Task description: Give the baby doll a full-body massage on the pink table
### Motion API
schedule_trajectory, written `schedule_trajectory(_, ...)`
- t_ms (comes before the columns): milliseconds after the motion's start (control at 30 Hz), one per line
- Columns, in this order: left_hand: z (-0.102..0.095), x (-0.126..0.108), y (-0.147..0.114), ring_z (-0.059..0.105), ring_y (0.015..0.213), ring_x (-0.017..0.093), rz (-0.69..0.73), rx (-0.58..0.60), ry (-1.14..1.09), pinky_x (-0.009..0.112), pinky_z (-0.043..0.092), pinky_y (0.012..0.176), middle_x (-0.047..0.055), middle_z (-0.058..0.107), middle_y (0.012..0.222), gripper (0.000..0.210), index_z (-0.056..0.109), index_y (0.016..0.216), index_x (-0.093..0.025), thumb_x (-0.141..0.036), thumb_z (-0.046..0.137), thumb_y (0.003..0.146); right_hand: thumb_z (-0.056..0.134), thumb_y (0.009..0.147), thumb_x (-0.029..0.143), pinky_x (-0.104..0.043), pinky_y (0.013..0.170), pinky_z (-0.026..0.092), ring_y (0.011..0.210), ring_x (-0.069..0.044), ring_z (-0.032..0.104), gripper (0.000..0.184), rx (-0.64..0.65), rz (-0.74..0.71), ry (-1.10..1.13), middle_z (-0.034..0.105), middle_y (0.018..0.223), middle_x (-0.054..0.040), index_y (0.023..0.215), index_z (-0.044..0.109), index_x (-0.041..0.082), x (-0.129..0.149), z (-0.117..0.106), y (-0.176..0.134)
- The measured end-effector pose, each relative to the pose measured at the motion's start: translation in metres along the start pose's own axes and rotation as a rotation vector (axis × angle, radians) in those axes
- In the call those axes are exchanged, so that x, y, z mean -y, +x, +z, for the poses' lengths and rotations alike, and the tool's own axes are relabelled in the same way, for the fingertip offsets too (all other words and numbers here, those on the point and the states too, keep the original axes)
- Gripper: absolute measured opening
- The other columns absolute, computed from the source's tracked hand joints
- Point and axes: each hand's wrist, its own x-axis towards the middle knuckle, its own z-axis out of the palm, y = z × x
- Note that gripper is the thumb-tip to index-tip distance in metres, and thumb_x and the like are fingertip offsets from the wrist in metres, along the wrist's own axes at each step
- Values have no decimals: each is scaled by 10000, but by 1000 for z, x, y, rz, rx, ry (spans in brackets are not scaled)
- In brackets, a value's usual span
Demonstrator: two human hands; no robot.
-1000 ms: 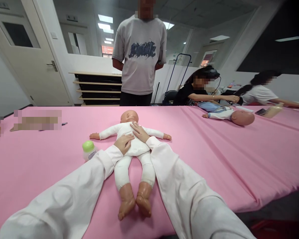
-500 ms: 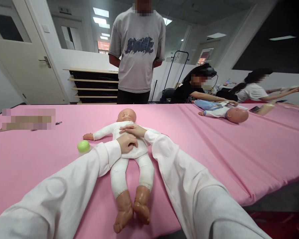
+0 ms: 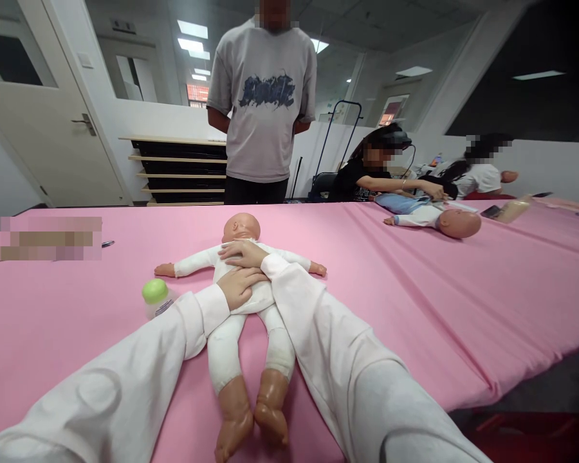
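A baby doll in white clothing lies on its back, arms spread and bare feet toward me. On its belly rests my left hand, palm down with the fingers stretched out to the right. My right hand lies flat across the doll's upper chest, just above the left one, fingers pointing left. Neither hand grips anything. Close to my left sleeve stands a clear bottle with a green cap, partly hidden by the sleeve.
A pink cloth covers the table. Across it, a co-worker handles another doll in blue and white. Another person stands behind the far edge. A pen lies at the left beside a blurred item.
My left hand has uncurled and now lies flat on the belly. My right hand has shifted slightly left on the chest. The co-worker's hand has lifted from the other doll's head.
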Motion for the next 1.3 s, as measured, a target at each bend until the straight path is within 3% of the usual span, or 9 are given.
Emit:
schedule_trajectory(167,0,-5,-12,387,1196,151,-263,-58,6,441,169,1061,-22,477,1268,466,468,1201,-275,-165,299,781,433,854,313,-385,1066,207,1257,-159,338,360,-244,154,-13,454,1304,-50,1188,514,206,-11,9,-30)
schedule_trajectory(300,4,-8,-18,283,1275,169,-423,-94,33,495,152,1049,-22,398,1344,414,448,1222,-287,-257,284,843,341,885,336,-425,1076,147,1329,-170,166,421,-222,308,-10,281,1409,-48,1285,397,217,-11,17,-50)
schedule_trajectory(500,12,-8,-26,207,1312,213,-604,-150,6,545,174,1028,-5,303,1400,426,397,1275,-282,-303,276,867,316,882,398,-483,1071,49,1347,-189,34,504,-125,541,80,92,1459,-34,1357,235,250,0,24,-79)
schedule_trajectory(733,31,5,-39,219,1302,275,-606,-288,-36,524,250,1009,71,293,1403,461,402,1283,-206,-330,340,844,267,883,452,-350,1102,36,1343,-144,29,588,-182,683,345,78,1457,-78,1372,197,132,35,24,-110)
schedule_trajectory(867,37,-4,-50,227,1301,272,-621,-361,-28,494,268,1017,119,307,1389,505,389,1286,-138,-340,364,824,354,861,447,-349,1094,144,1327,-167,159,573,-245,764,406,198,1436,-78,1352,273,162,66,22,-123)
schedule_trajectory(1000,24,-21,-52,304,1269,258,-580,-381,6,454,264,1037,138,392,1336,482,459,1224,-88,-324,361,815,367,853,326,-376,1072,224,1270,-189,321,465,-389,797,285,379,1354,-92,1283,404,152,84,21,-120)
schedule_trajectory(1100,4,-24,-36,377,1227,224,-561,-399,26,416,249,1057,109,489,1260,442,494,1188,-108,-301,333,824,390,821,262,-350,1055,261,1214,-176,398,429,-494,783,119,476,1276,-81,1229,464,154,81,14,-102)
schedule_trajectory(1167,-9,-17,-20,351,1244,212,-596,-426,50,399,248,1060,101,470,1280,454,462,1220,-108,-292,326,828,386,828,277,-352,1072,214,1247,-167,347,456,-498,773,17,429,1318,-75,1267,412,156,71,6,-85)
schedule_trajectory(1300,-19,6,2,222,1305,250,-766,-334,44,531,184,1045,69,303,1397,502,355,1307,-160,-355,296,848,285,880,364,-461,1078,81,1328,-182,168,508,-301,843,-78,238,1425,-69,1345,264,159,38,1,-67)
